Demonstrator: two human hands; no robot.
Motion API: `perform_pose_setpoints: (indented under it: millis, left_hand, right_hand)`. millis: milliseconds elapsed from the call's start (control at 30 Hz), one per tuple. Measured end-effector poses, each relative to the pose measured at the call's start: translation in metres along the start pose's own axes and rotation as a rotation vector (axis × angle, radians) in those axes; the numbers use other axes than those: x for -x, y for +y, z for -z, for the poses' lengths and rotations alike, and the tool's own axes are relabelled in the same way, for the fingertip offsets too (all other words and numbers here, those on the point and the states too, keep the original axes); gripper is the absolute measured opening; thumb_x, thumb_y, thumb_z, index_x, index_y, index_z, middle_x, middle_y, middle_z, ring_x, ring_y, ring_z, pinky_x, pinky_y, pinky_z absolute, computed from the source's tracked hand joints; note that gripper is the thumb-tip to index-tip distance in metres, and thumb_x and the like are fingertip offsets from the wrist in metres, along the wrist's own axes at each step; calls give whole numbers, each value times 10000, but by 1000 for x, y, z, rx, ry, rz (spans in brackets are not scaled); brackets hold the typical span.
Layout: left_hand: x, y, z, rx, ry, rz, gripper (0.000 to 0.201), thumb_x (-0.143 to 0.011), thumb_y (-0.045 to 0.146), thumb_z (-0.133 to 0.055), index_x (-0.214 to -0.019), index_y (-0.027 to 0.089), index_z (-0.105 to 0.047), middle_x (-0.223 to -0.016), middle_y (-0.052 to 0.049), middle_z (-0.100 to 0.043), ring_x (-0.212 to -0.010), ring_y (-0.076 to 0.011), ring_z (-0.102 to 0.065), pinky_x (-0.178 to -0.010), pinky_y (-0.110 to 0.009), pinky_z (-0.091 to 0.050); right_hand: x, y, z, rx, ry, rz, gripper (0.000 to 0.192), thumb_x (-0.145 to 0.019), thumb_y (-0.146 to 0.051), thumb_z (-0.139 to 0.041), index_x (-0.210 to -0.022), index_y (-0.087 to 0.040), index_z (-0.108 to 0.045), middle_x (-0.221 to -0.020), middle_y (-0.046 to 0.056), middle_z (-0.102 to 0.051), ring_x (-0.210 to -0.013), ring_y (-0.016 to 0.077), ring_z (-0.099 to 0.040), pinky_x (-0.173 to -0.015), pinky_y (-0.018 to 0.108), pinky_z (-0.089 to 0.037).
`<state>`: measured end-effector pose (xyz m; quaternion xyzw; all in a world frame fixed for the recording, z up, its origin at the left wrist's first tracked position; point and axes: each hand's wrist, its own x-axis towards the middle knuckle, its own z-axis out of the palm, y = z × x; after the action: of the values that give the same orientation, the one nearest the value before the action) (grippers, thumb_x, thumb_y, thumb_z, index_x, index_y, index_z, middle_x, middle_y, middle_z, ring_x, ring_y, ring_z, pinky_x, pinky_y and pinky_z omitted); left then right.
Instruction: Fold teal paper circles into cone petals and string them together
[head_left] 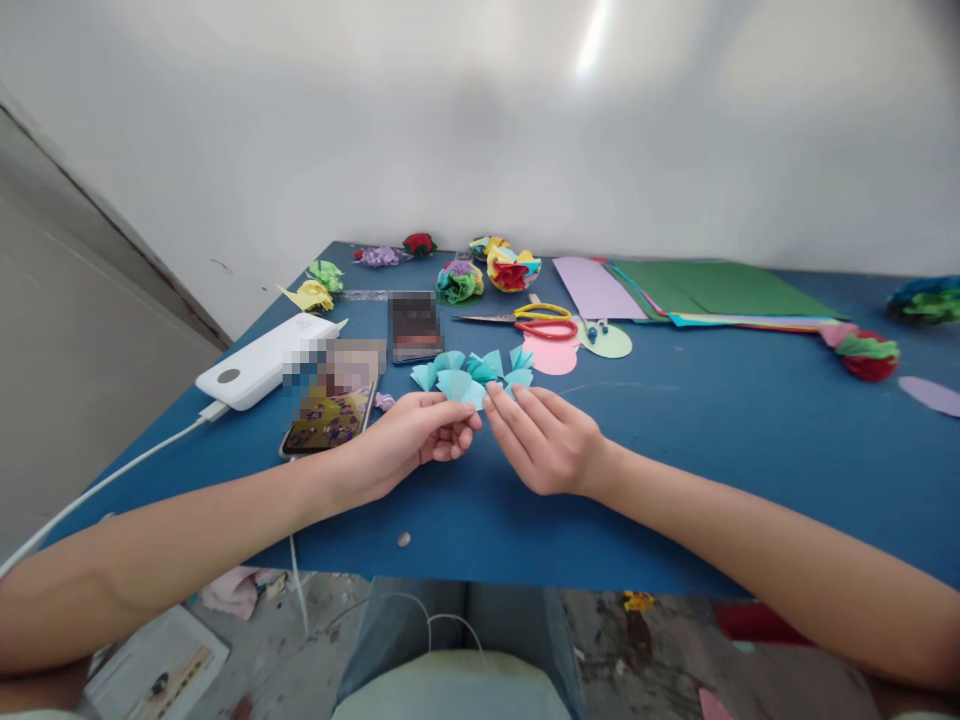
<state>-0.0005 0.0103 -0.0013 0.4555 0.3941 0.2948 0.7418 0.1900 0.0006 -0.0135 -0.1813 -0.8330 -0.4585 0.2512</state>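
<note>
Both hands meet at the near middle of the blue-covered table (712, 430), left hand (409, 440) just left of right hand (544, 440), fingertips touching the folded teal paper fans (472, 373) lying just behind them. Left of the fans sits a phone (328, 420), and further left a white power bank (262, 358). Behind the fans lie yellow- and red-handled scissors (536, 320), with crumpled multicoloured paper flowers (487, 272) beyond. Flat coloured paper sheets (697, 290) stretch along the far right.

No legible text or labels
</note>
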Motion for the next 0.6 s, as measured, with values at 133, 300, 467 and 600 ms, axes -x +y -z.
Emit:
perform_pose_setpoints:
  millis: [133,300,467,600]
  left_hand:
    - [-1,1,0,-86,25,-11,202,-792,299,-591,-716,112,-589,-613,-8,-540,-542,-58,-479,-490,-152,-349]
    - [-1,2,-2,-193,49,-43,215,-804,313,-566,-726,113,-579,-579,-1,-534,-507,-56,-462,-471,-157,-328]
    - [-3,1,-1,-161,30,-35,217,-804,317,-564,-725,115,-574,-585,-1,-531,-514,-55,-458,-475,-151,-334]
    - [-2,0,-1,-76,10,-9,219,-786,288,-582,-659,116,-540,-588,0,-525,-522,-52,-453,-500,-147,-363]
  right_hand:
    - [1,-1,-1,23,-23,7,232,-844,-168,-500,-974,-15,-617,-965,179,-662,-797,230,-648,-645,329,-515]
    - [1,-5,-2,44,-52,7,241,-849,-176,-498,-990,-16,-611,-977,183,-658,-807,230,-647,-649,331,-517]
    - [-3,-12,1,112,-108,-61,228,-828,-163,-537,-968,-1,-617,-947,191,-664,-805,241,-647,-654,338,-522]
    - [-5,-14,7,73,-62,-74,269,-831,-220,-559,-1015,-30,-609,-963,170,-665,-788,231,-648,-654,335,-523]
